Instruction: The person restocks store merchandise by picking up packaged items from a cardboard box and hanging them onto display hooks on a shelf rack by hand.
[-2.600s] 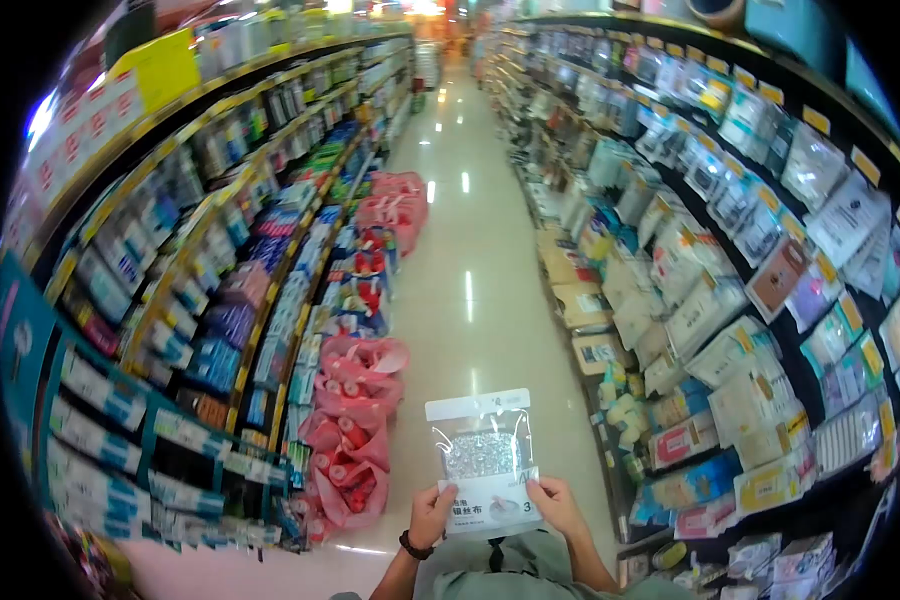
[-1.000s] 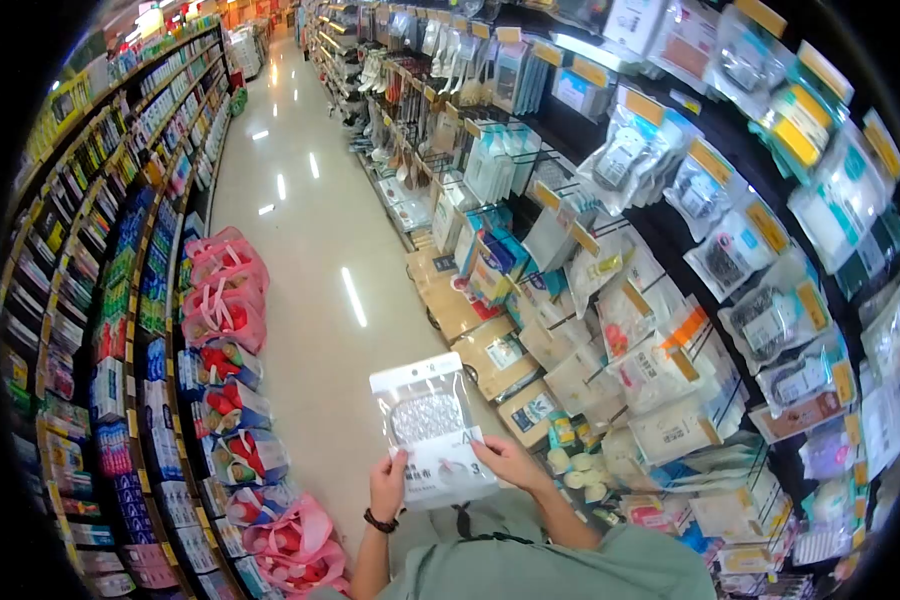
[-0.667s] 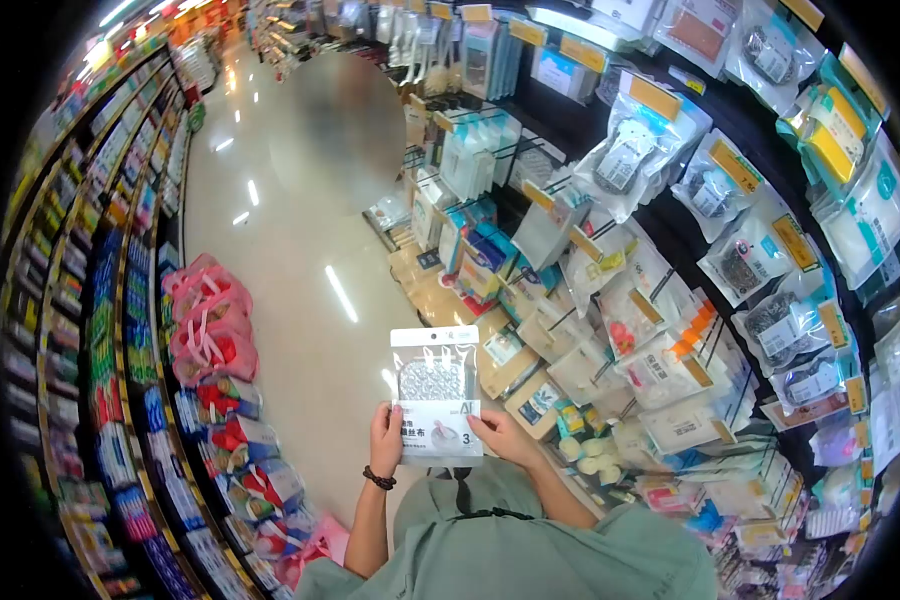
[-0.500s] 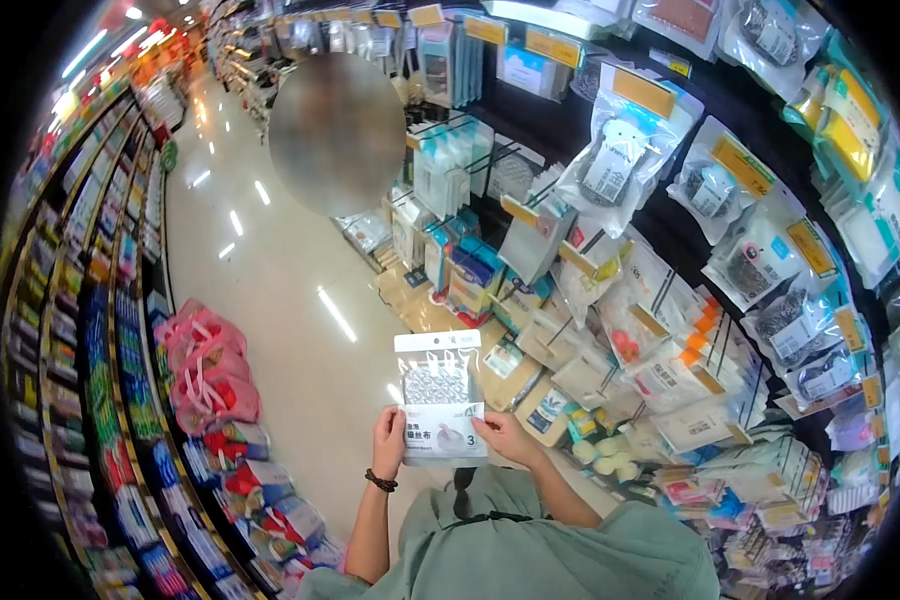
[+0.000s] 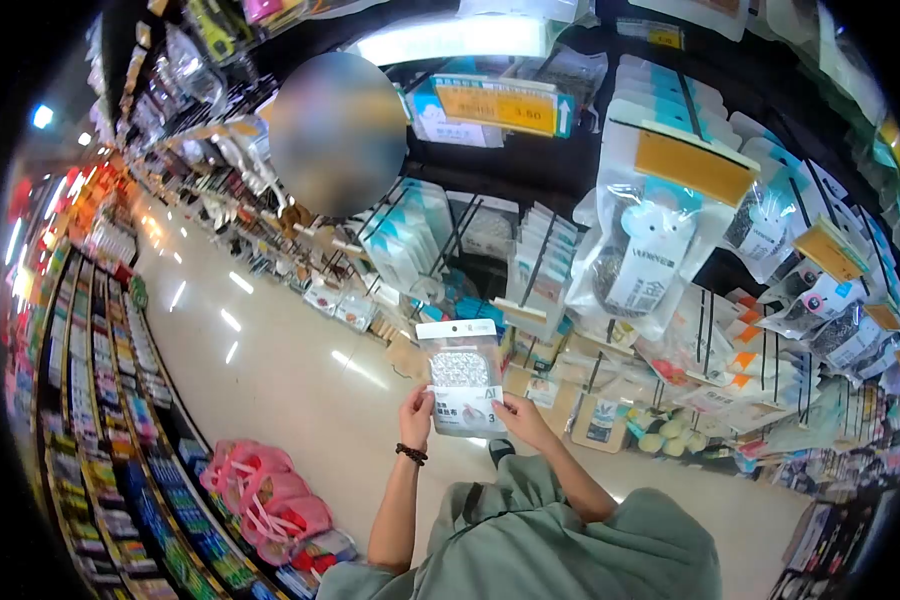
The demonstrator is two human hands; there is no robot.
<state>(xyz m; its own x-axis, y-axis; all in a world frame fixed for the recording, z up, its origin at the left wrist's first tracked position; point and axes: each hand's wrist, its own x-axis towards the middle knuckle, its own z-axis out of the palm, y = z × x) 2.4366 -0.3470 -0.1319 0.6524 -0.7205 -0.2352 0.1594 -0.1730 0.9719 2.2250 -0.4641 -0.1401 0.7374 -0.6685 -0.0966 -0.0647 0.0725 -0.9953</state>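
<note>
Upright in front of my body is a pouch of wire scrubbing cloths (image 5: 462, 370), with a white top strip, a clear window showing silvery mesh and a white printed label. My left hand (image 5: 416, 414) pinches its left edge, thumb at the front; a dark beaded bracelet circles that wrist. On the opposite side, my right hand (image 5: 519, 417) grips the lower right edge. Beyond the pouch, hanging packs (image 5: 410, 235) fill the shelf hooks. A large bagged scourer (image 5: 645, 255) hangs to the right, above my right hand.
Hook displays run along the right, with an orange price tag (image 5: 500, 105) on the rail. A low shelf (image 5: 95, 400) of packaged goods lines the left. Pink bags (image 5: 265, 500) stand beside it. Shiny floor (image 5: 300, 400) stretches between both sides.
My view has turned and come nearer to the hanging packs, which now look larger. The pouch remains in both hands and sits slightly farther right and higher in view.
</note>
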